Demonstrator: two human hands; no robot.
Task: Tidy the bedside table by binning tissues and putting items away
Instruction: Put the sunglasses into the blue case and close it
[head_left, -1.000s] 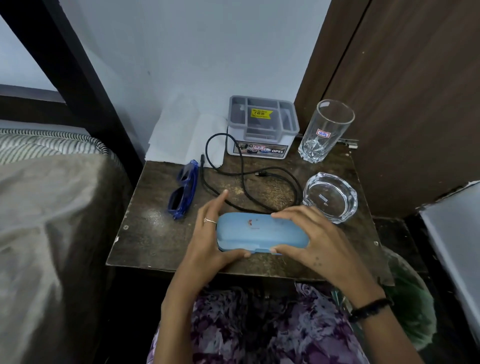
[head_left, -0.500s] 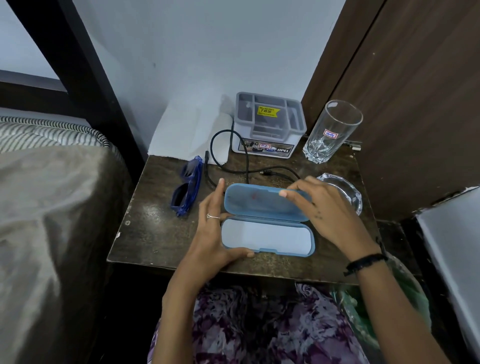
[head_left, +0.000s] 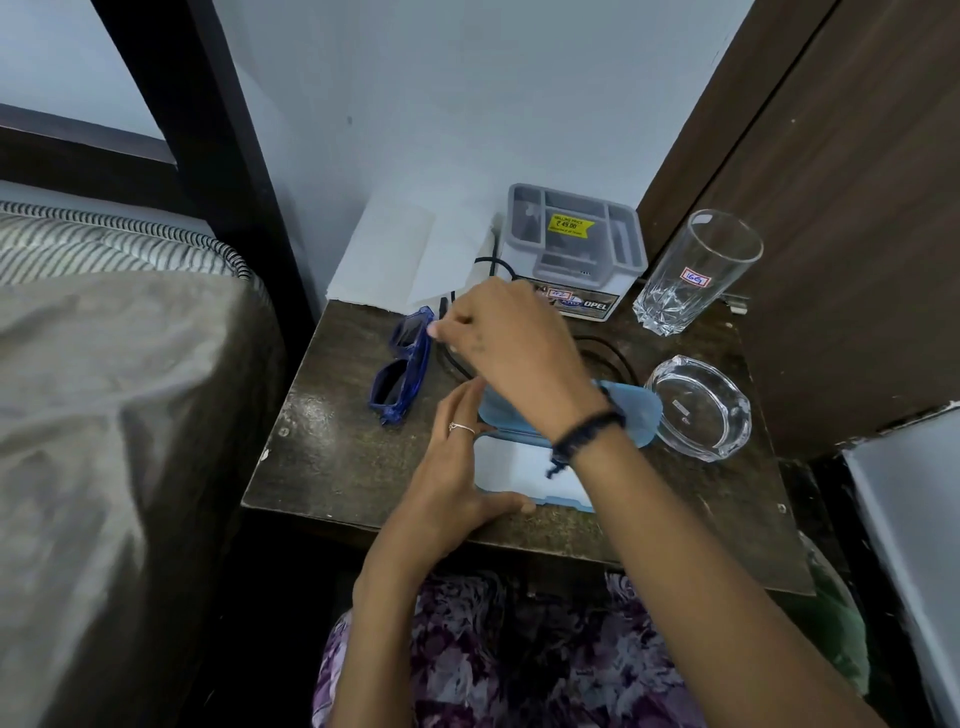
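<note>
Head view — open glasses case (head_left: 524, 470), white-lined.

bed (head_left: 104, 415) left | dark door (head_left: 857, 208) right | green bag, perhaps (head_left: 831, 639)

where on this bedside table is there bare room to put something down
Bare wood shows on the bedside table at its front left, between the blue sunglasses, the left hand and the bed-side edge. A smaller patch lies front right, below the glass ashtray. The back is crowded: grey organiser, black cable, drinking glass. The open glasses case fills the middle.
</note>
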